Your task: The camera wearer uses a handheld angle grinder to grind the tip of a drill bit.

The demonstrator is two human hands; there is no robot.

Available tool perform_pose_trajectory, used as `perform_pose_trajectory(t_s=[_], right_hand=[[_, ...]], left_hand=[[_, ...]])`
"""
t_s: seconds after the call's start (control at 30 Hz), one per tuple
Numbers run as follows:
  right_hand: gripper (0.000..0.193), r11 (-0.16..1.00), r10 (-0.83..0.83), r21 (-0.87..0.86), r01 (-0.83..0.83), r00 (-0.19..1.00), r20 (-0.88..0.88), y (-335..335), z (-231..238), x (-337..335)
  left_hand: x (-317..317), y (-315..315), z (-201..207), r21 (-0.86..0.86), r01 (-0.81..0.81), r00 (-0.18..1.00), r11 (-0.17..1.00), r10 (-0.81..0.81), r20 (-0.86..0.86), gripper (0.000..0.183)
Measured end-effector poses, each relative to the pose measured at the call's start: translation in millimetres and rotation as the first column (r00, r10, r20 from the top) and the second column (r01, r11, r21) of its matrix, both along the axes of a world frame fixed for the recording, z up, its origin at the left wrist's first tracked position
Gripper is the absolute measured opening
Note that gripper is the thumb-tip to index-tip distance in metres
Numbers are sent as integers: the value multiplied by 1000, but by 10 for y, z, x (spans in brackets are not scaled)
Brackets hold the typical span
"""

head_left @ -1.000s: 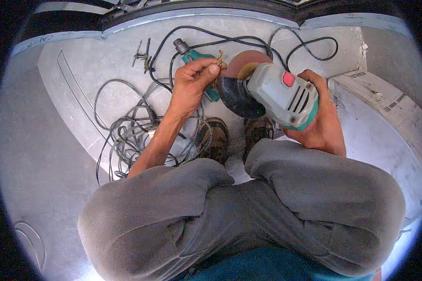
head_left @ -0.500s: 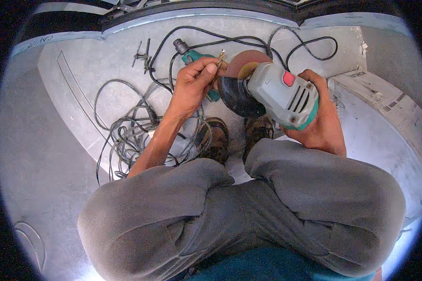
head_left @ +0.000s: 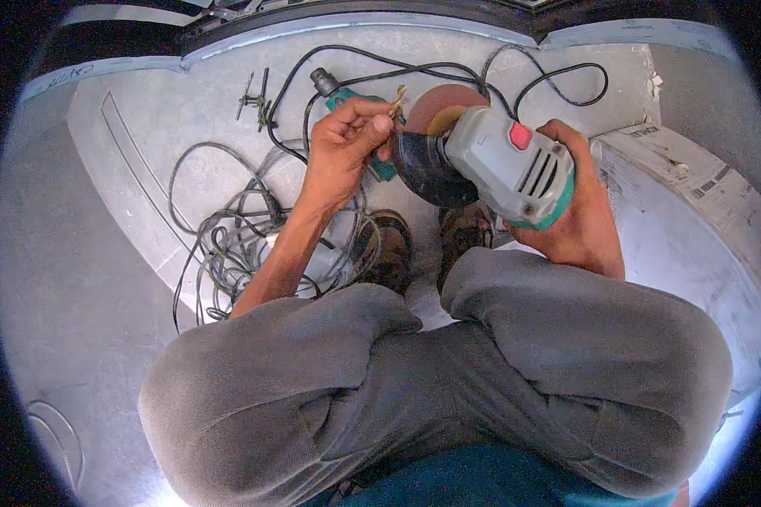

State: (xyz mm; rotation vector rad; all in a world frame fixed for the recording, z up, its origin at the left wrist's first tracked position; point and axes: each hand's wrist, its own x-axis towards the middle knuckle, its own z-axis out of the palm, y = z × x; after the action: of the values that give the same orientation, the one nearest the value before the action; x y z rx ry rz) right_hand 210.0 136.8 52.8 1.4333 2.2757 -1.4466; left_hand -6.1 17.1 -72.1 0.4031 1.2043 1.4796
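Observation:
My right hand (head_left: 579, 215) is wrapped round the body of a grey and green angle grinder (head_left: 503, 160) with a red button. The grinder's reddish-brown disc (head_left: 448, 103) faces left, with a black guard (head_left: 427, 169) partly around it. Between the thumb and fingers of my left hand (head_left: 347, 148), a small gold-coloured drill bit (head_left: 399, 97) points up, close to the disc's left edge. Whether the bit touches the disc I cannot tell. Beneath my left hand lies a green power drill (head_left: 340, 95) with a dark chuck, partly hidden by the hand.
Tangled black cable (head_left: 228, 262) lies to the left of my feet, and more cable (head_left: 566, 89) loops at the far side. A drill chuck key or small clamp-like metal tool (head_left: 258, 101) rests at far left. A long cardboard box (head_left: 676, 169) stands on the right.
Very little differs. The drill bit and my left hand have shifted slightly, and the grinder has moved a touch to the left.

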Motion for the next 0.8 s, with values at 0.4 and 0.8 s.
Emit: perform_pose_trajectory(t_s=[0.4,0.8], right_hand=[[79,999,20,29,-20,1000,14,3,-12,-1],[80,999,1,32,-2,1000,19,-40,-83,-18]], left_hand=[[71,-20,-32,-9,7,995,1000,-7,96,18],[67,-48,-48,3,46,998,999,-46,39,19]])
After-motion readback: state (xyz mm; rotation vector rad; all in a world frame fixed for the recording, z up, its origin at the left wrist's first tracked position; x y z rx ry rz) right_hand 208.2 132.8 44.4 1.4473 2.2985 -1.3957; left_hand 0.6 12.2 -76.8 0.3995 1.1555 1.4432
